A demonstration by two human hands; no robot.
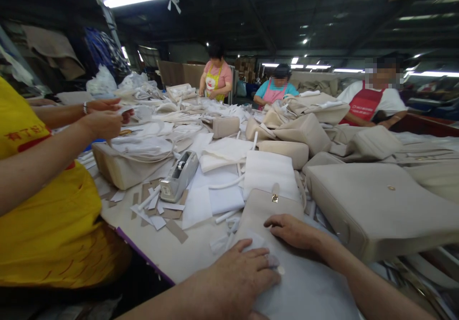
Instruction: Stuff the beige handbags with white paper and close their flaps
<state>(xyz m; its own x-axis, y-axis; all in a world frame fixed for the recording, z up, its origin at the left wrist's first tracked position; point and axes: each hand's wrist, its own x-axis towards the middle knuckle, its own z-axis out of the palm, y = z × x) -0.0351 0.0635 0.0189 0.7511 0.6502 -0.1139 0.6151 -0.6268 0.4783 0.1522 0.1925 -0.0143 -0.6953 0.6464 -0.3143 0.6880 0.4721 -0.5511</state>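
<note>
In the head view a beige handbag (256, 212) lies in front of me, with a small gold clasp (275, 198) near its far end. Thin white wrapping sheet (308, 286) covers its nearer part. My left hand (244, 274) rests flat on this sheet with fingers spread, beside a small round pale spot. On the bag's right side, my right hand (292, 229) touches the surface with loosely bent fingers and shows nothing in its grasp. Beyond the clasp lies a white padded sheet (270, 174).
A grey tape dispenser (179, 176) stands left among cut strips (175, 230). A large beige bag (376, 200) lies close on the right; more bags pile behind. At left, a co-worker in a yellow apron (46, 234) reaches over the table. Several others work farther back.
</note>
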